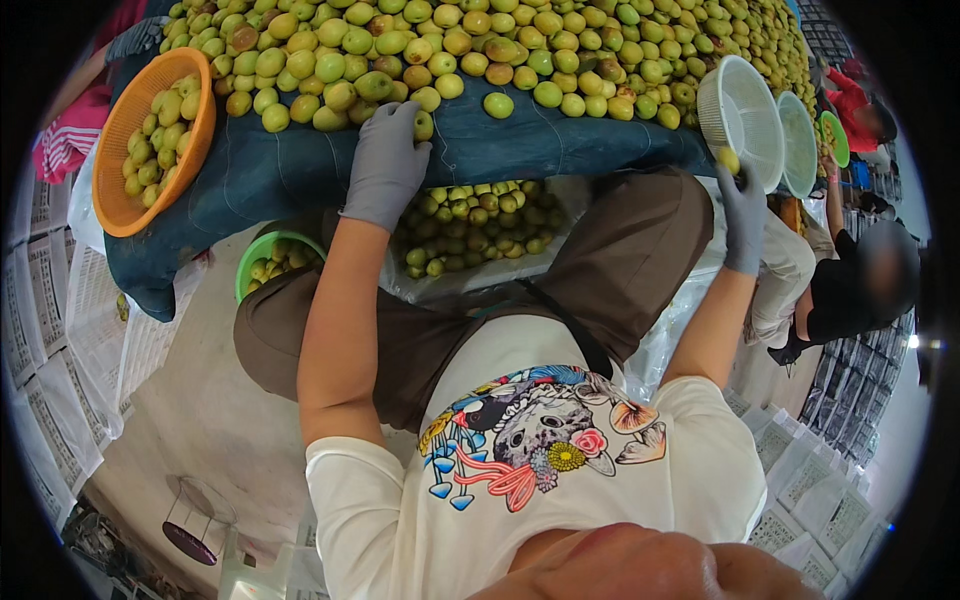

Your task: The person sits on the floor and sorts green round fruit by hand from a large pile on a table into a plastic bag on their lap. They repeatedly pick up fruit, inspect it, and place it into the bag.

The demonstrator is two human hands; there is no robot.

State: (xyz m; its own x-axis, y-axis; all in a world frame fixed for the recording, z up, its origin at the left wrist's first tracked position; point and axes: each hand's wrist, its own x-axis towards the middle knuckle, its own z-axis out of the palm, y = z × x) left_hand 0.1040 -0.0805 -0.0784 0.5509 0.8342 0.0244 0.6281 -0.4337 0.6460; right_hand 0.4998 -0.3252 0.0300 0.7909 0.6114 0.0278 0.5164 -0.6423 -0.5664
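Both hands wear grey gloves. At the near edge of a big heap of green-yellow fruit (465, 37), my left hand (386, 161) has its fingers on the fruit, with one green fruit (423, 126) beside the fingers; its grip is partly hidden. My right hand (741, 214) holds a yellow-green fruit (727, 159) at its fingertips, just below the rim of a white plastic basket (739, 120). A dark blue cloth (525, 146) lies under the heap. One lone fruit (498, 105) rests on the cloth between the hands.
An orange basket of fruit (112, 165) stands at the left. Below the cloth are a green basket (241, 274) and a lined crate of fruit (480, 232). A pale green basket (796, 142) is beyond the white one. Co-workers are at the right (847, 292), and a co-worker's gloved hand (135, 39) is upper left.
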